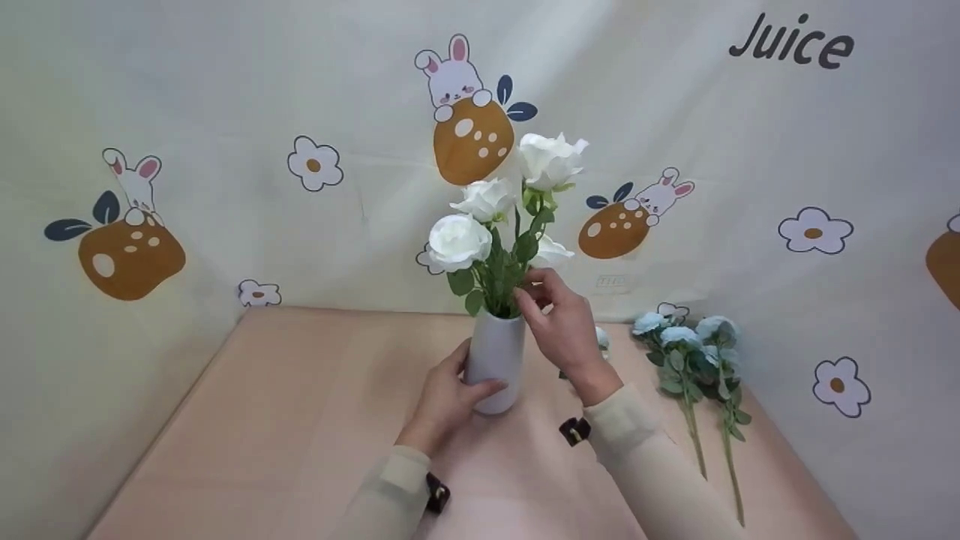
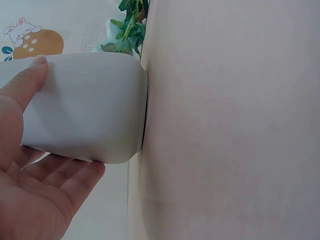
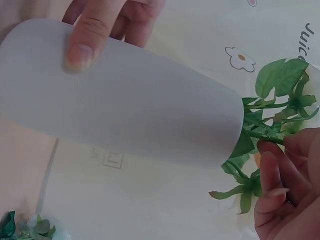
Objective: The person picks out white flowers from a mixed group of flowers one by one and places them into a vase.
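A pale grey-white vase (image 1: 495, 356) stands on the table with several white roses (image 1: 459, 241) in it, their green leaves (image 1: 501, 277) crowding the mouth. My left hand (image 1: 444, 397) grips the vase low down, its thumb across the front and fingers round the far side. In the left wrist view the vase (image 2: 95, 110) has its base right at the tabletop. Just above the rim, on the right, my right hand (image 1: 566, 326) pinches a green rose stem (image 3: 270, 138) between thumb and forefinger. That stem's lower end is hidden inside the vase.
Several light blue flowers (image 1: 681, 337) on long stems lie on the table's right side. Another blue bloom (image 1: 602, 337) is partly hidden behind my right wrist. The table (image 1: 315, 405) has a pinkish cover and meets a printed cloth backdrop (image 1: 367, 82) behind.
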Available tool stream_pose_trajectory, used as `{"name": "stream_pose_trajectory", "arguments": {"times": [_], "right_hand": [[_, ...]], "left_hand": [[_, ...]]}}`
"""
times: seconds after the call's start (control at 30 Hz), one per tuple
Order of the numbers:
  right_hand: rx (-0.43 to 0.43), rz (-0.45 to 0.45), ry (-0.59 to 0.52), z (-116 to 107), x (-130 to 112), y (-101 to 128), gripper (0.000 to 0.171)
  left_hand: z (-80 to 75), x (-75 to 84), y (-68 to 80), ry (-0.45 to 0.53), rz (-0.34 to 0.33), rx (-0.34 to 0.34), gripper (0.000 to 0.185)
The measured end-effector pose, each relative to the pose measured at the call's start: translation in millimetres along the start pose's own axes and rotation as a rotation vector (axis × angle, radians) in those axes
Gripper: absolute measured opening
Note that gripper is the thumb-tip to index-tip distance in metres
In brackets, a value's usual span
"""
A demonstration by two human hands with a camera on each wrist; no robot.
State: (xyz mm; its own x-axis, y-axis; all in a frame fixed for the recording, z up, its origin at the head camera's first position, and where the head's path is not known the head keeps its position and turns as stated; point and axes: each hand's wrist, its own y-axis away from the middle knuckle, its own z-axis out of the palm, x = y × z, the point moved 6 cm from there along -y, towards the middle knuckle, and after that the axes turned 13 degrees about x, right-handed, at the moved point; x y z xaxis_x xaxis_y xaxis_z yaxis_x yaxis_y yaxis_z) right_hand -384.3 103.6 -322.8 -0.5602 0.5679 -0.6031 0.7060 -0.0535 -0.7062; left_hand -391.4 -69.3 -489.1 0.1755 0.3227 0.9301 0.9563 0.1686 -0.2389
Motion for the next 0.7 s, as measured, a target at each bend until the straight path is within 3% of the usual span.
{"name": "stream_pose_trajectory", "arguments": {"times": [0.47, 0.7], "right_hand": [[-0.043, 0.038, 0.074, 5.6, 8.0, 6.2, 0.018], [-0.045, 0.004, 0.128, 5.4, 7.7, 5.9, 0.022]], "left_hand": [[0.1, 0.9, 1.0, 0.034, -0.005, -0.013, 0.097], [-1.3, 0.5, 1.5, 0.028, -0.005, -0.013, 0.096]]}}
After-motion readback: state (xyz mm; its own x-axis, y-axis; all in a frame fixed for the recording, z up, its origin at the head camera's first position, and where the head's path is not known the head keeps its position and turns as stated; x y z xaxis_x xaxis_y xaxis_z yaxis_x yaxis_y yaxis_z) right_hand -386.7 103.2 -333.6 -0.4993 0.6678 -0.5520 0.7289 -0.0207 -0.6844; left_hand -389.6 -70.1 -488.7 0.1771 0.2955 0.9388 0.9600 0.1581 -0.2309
